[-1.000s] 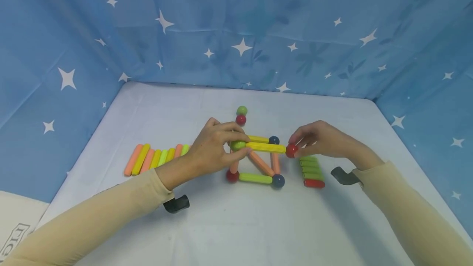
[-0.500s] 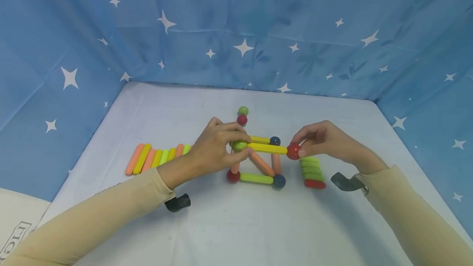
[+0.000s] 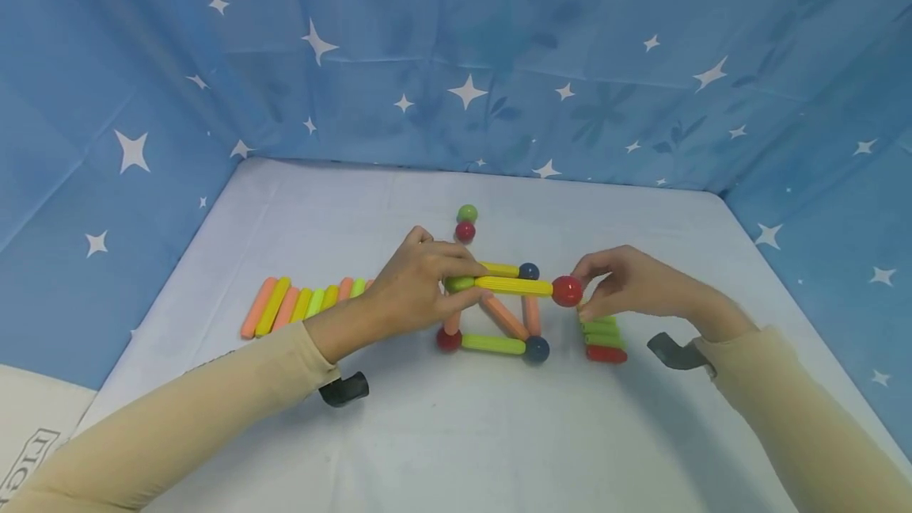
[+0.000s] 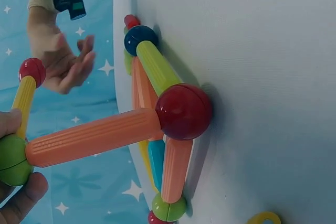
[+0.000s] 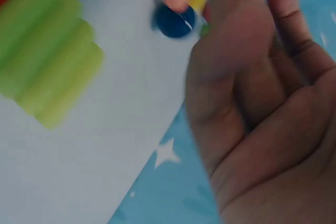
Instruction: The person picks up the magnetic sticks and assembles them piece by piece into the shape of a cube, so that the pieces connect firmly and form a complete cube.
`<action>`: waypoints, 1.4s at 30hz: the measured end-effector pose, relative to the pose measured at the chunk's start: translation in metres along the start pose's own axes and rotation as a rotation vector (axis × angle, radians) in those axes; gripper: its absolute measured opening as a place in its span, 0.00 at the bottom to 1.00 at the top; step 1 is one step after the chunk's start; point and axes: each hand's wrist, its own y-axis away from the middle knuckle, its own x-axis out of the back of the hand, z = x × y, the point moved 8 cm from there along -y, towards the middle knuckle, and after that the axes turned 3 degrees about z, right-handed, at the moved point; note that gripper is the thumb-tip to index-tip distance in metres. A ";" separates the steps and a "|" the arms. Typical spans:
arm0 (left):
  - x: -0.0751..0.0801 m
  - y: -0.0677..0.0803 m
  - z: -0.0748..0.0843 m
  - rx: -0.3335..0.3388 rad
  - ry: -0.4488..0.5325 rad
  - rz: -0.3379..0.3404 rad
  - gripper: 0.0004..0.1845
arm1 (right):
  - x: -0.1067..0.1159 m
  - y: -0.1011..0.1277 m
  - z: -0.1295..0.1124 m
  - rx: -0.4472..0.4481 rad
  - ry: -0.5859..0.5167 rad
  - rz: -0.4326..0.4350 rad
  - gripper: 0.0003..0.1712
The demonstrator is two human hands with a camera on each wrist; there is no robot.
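Green ball [image 4: 14,161] in left fingers [image 3: 457,266]; boxed lettering [image 3: 30,457] includes "IG".

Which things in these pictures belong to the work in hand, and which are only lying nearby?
In use:
raised green ball
raised yellow stick
raised red ball at its end
frame beneath

Seemingly spare:
stick row at left
green sticks at right
red stick beside them
rear green ball
rear red ball

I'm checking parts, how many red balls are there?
3: one red ball ending the raised yellow rod, one at the near-left corner of the frame, one beyond the left hand. More may be hidden.
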 end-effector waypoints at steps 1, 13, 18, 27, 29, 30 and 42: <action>0.000 0.000 0.000 -0.003 0.002 0.005 0.11 | -0.006 -0.001 0.002 -0.032 0.065 -0.011 0.26; 0.000 0.001 -0.004 0.004 0.013 -0.003 0.12 | -0.069 -0.016 -0.002 0.061 0.524 -0.008 0.21; 0.002 0.003 -0.011 0.013 0.024 -0.006 0.12 | -0.071 -0.023 -0.009 0.052 0.521 0.020 0.20; 0.009 0.001 -0.029 0.040 0.040 0.007 0.13 | -0.072 -0.035 -0.019 0.037 0.623 0.054 0.22; 0.009 0.002 -0.032 0.040 0.042 0.009 0.12 | -0.077 -0.035 -0.025 0.042 0.653 0.046 0.23; 0.010 0.002 -0.033 0.038 0.043 0.010 0.12 | -0.081 -0.035 -0.029 0.052 0.662 0.036 0.24; 0.012 0.002 -0.032 0.019 0.063 0.016 0.10 | -0.191 -0.015 -0.121 0.740 0.883 -0.057 0.16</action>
